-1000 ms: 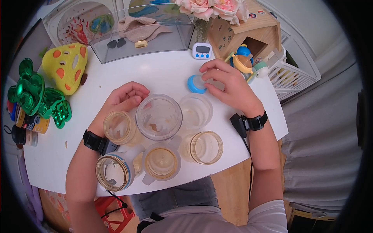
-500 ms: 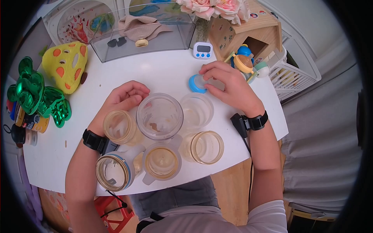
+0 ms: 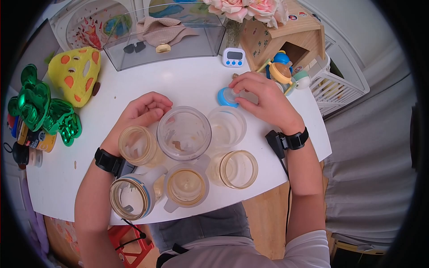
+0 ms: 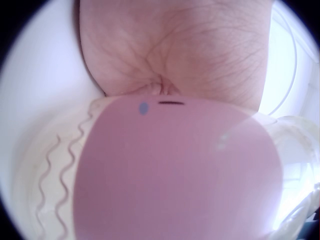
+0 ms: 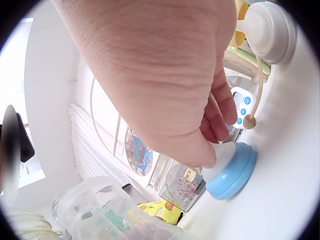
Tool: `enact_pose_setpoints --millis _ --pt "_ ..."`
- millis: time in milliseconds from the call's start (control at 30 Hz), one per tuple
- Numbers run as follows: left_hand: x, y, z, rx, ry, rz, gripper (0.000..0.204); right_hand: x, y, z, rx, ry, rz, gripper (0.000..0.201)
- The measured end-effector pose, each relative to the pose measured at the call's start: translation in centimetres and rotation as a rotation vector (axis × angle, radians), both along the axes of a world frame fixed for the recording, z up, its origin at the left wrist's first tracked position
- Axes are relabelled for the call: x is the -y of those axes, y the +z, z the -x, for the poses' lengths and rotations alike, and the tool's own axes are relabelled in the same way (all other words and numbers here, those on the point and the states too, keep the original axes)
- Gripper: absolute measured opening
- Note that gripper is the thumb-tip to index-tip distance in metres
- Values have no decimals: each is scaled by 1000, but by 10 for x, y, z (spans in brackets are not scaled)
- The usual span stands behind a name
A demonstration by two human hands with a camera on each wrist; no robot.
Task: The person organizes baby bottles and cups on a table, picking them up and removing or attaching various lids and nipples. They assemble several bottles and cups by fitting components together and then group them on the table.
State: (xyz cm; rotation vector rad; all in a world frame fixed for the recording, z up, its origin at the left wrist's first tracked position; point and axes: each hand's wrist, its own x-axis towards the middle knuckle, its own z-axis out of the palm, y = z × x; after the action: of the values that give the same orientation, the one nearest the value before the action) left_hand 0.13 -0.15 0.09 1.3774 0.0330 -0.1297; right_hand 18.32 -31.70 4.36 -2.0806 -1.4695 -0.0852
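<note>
My right hand [image 3: 266, 98] is at the back right of the white table, thumb and fingers curled about the translucent dome of a baby bottle top [image 3: 226, 99]. Its blue ring [image 5: 233, 173] rests on the table in the right wrist view. My left hand [image 3: 145, 111] lies on the table with loosely curled fingers, holding nothing. Next to it stand a wide clear container [image 3: 183, 117] and an open bottle [image 3: 135, 130]. Several more open bottles cluster nearer me, including a handled bottle [image 3: 185, 196]. A pink surface [image 4: 175, 170] fills much of the left wrist view.
A white timer [image 3: 233, 57] stands behind my right hand, beside a wooden house [image 3: 279, 38] and an orange-topped sippy cup [image 3: 280, 71]. At the back is a clear box [image 3: 187, 47]. A yellow plush [image 3: 73, 78] and green shiny figure [image 3: 40, 105] sit on the left.
The view has shifted very slightly. Both hands, the bottle top and the bottles keep practically the same places.
</note>
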Motion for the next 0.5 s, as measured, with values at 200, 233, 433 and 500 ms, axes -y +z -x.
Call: enact_pose_setpoints --millis 200,233,433,500 --pt "-1 0 0 4 -2 -13 22 0 0 0 13 15 -27 16" --pt "-1 0 0 0 -3 -10 22 0 1 1 12 10 -13 18" --pt "1 1 0 -12 10 -5 21 -1 1 1 7 5 1 20" --pt "1 1 0 -10 13 -10 21 -1 1 1 6 6 -1 20"
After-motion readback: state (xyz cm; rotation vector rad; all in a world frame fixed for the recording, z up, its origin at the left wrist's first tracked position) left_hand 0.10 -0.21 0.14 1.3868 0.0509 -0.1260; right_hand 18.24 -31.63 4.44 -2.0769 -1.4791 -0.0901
